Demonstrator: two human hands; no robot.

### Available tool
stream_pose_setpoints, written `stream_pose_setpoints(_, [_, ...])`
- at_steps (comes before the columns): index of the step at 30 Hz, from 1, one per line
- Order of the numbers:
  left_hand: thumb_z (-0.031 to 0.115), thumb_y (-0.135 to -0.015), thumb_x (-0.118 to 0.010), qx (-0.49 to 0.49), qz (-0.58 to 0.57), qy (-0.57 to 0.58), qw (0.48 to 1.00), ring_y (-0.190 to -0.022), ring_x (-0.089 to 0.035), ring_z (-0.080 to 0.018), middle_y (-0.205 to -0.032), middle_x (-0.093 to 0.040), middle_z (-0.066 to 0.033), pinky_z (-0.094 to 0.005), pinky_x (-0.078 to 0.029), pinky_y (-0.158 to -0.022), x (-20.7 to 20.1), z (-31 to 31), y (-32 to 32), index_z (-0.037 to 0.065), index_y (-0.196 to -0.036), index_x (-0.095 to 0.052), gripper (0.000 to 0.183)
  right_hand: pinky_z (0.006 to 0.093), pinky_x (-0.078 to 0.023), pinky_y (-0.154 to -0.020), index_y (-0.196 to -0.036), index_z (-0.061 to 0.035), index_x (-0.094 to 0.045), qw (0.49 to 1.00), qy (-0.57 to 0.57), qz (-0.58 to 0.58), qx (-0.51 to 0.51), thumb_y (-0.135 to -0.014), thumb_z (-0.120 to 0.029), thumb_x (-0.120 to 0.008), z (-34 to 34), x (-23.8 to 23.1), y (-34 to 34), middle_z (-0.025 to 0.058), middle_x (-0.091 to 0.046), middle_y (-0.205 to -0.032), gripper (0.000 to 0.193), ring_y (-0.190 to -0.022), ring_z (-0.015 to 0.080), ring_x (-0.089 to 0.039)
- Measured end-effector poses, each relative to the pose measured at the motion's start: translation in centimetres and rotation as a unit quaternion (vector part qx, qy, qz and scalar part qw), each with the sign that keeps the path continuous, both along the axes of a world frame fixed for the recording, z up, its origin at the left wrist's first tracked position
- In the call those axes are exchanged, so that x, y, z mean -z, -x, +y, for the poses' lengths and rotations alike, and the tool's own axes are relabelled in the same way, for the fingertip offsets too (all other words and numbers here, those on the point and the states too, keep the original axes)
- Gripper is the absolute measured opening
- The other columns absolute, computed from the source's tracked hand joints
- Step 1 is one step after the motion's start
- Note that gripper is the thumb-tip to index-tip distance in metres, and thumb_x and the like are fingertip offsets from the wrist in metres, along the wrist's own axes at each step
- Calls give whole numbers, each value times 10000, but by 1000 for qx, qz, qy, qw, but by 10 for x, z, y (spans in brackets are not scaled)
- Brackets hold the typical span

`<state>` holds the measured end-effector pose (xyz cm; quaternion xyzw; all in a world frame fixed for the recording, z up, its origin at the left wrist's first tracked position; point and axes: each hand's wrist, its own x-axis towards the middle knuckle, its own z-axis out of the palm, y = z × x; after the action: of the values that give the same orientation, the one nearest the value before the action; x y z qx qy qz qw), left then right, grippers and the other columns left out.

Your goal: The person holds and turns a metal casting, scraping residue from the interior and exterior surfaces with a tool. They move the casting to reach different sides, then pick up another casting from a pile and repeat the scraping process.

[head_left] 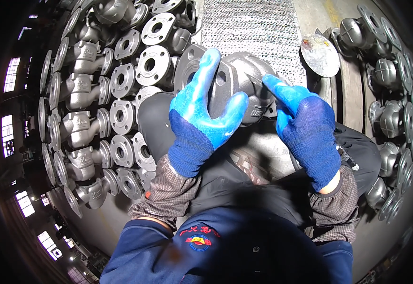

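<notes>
the grey flanged casting (251, 68) sits at upper centre of the frame; our gloved left hand (199, 106) lies on its flange (183, 65), forefinger (203, 73) and thumb (235, 110) spread apart, our right hand (303, 106) seems to touch its other end, and we cannot tell whether the hidden fingers of either grip it. we judge that its rounded body could roll toward the lower centre if our hands press unevenly, or slip if they lose hold.

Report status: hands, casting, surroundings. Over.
Left hand and right hand gloved, at opposite sides of grey casting. Its flanged end leftward. More castings ranked both sides.
</notes>
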<state>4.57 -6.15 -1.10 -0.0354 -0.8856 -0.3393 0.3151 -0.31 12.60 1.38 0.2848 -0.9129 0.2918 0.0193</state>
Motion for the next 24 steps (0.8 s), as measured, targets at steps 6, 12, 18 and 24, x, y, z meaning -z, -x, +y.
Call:
stream_pose_setpoints(6, [137,-696,-754,1,-10,5,1000,-960,-655,-315,-1126,-622,-221,-353,-528,-812,-4,2,-1,-63,-1283,-479,678,376,-480,-576,-1202,-189,-618,994,-76,42,-61,-696,12,-589,-1,-8,-3,101,-588,-734,545,-661,278,-585])
stream_pose_setpoints(12, [161,-691,-766,-9,-15,9,1000,-926,-664,-305,-1099,-631,-217,-351,-534,-785,-4,4,-2,-59,-1291,-472,704,371,-487,-593,-1187,-195,-628,995,-27,53,-75,-685,13,-575,2,-5,-5,104,-559,-695,546,-657,276,-583])
stream_pose_setpoints(18, [136,-736,-717,15,-61,-21,998,-1077,-613,-279,-1200,-590,-217,-340,-486,-908,-14,7,-2,-43,-1271,-508,601,231,-454,-524,-1190,-45,-603,931,270,-245,28,-913,-92,-557,9,-10,48,84,-669,-885,285,-678,109,-621])
stream_pose_setpoints(24, [331,-700,-767,183,-27,113,976,-662,-648,-276,-807,-658,-126,-359,-521,-604,-34,-2,26,44,-1118,-620,528,226,-440,-540,-1061,-22,-647,901,222,-364,-78,-917,-307,-553,-18,-31,80,9,-595,-686,332,-579,69,-539])
